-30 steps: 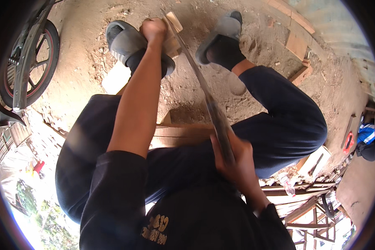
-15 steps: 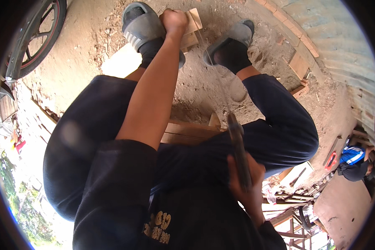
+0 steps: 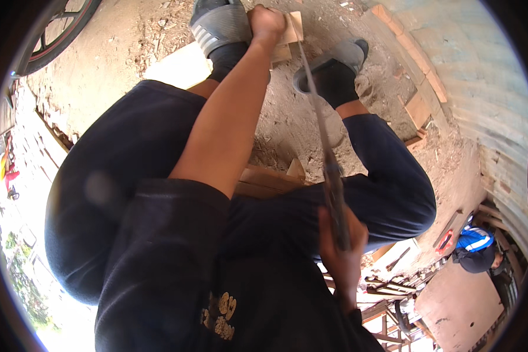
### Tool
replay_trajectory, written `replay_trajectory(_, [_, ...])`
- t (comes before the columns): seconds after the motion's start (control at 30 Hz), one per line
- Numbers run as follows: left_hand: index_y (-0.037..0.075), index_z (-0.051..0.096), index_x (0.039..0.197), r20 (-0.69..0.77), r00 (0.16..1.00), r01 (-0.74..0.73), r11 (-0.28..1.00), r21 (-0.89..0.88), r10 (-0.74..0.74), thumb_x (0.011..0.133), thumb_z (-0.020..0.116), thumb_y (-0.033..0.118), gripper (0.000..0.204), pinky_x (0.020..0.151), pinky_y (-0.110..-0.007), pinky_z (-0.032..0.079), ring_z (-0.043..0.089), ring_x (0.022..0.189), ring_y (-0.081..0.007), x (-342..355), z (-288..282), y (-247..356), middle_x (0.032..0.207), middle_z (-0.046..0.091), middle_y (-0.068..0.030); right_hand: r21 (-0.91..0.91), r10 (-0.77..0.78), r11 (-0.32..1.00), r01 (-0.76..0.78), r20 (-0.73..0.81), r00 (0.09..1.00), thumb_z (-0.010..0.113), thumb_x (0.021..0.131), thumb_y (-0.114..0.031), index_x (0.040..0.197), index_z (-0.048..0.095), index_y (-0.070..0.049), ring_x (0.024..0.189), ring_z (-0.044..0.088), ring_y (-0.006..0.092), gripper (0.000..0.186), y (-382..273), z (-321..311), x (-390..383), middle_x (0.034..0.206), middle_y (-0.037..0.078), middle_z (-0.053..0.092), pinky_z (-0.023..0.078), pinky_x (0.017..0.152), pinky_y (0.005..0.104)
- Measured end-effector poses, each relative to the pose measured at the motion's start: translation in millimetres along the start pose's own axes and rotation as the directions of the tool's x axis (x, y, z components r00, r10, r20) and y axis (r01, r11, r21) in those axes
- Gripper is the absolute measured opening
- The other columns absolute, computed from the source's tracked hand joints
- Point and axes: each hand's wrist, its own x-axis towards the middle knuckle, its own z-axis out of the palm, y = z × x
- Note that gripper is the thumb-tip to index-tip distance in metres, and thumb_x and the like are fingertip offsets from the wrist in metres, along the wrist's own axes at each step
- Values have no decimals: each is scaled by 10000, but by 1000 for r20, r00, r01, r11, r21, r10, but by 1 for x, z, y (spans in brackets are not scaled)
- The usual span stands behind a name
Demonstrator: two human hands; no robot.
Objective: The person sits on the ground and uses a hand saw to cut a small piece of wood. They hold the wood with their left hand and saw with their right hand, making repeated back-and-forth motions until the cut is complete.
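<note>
My left hand (image 3: 267,24) is closed on a pale wooden board (image 3: 297,26) at the far side, beside my sandalled left foot (image 3: 222,26). My right hand (image 3: 347,237) grips the dark handle of a hand saw (image 3: 319,114) in front of my body. Its long thin blade runs away from me, with the tip at the board's right end. Whether the teeth are in the wood is too small to tell. My right foot (image 3: 333,73), also in a grey sandal, rests on the dirt right of the blade.
A pale plank (image 3: 179,69) lies by my left foot. Wooden pieces (image 3: 264,180) are below the saw. A wheel (image 3: 58,35) stands at far left, a corrugated metal wall (image 3: 475,76) at right. Another person (image 3: 475,249) is at lower right, near a brown sheet (image 3: 454,299).
The view has shifted slightly. The saw handle has moved a little toward me, and the blade shows more clearly. My left hand stays on the board.
</note>
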Motion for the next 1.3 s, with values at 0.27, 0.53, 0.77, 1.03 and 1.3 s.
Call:
replay_trajectory(0.27, [-50, 683, 866, -30, 999, -31, 999, 44, 32, 827, 529, 202, 298, 782, -454, 539, 680, 892, -426, -4, 7, 0, 886, 679, -291, -2, 110, 994, -110, 39, 993, 649, 912, -63, 952, 647, 6, 478, 548, 235, 80, -1, 9, 13, 597, 142, 547, 426, 493, 344])
replay_trajectory(0.53, [-67, 669, 822, -32, 999, -45, 997, -56, 44, 800, 514, 172, 285, 773, -455, 548, 676, 842, -453, 18, 21, -30, 840, 666, -314, 84, 118, 989, -123, 60, 991, 651, 917, -62, 852, 606, 20, 523, 559, 120, 114, -3, 16, 29, 600, 130, 564, 435, 495, 311])
replay_trajectory(0.77, [-60, 656, 824, -84, 987, -131, 986, 104, 140, 805, 524, 172, 268, 736, -457, 541, 677, 840, -440, 5, 18, -4, 823, 666, -294, 40, 38, 999, -36, -70, 997, 636, 926, -47, 903, 625, 37, 591, 410, 49, 87, 2, 2, -27, 627, 33, 537, 356, 500, 267])
replay_trajectory(1.03, [-59, 641, 783, -81, 986, -134, 985, 109, 143, 823, 515, 158, 254, 749, -450, 544, 678, 840, -432, 6, 12, -8, 824, 673, -277, 94, -14, 995, 22, -95, 995, 661, 918, -88, 785, 562, 15, 508, 528, 148, 195, 12, 20, 23, 593, 111, 555, 428, 487, 338])
replay_trajectory(1.3, [-59, 653, 896, -87, 985, -143, 986, 88, 150, 838, 520, 197, 294, 845, -509, 497, 639, 945, -452, 8, -15, -2, 946, 665, -292, 148, 91, 987, -60, -208, 974, 674, 909, -216, 743, 537, -2, 507, 485, 119, 304, 62, -23, -56, 548, 79, 513, 377, 470, 304])
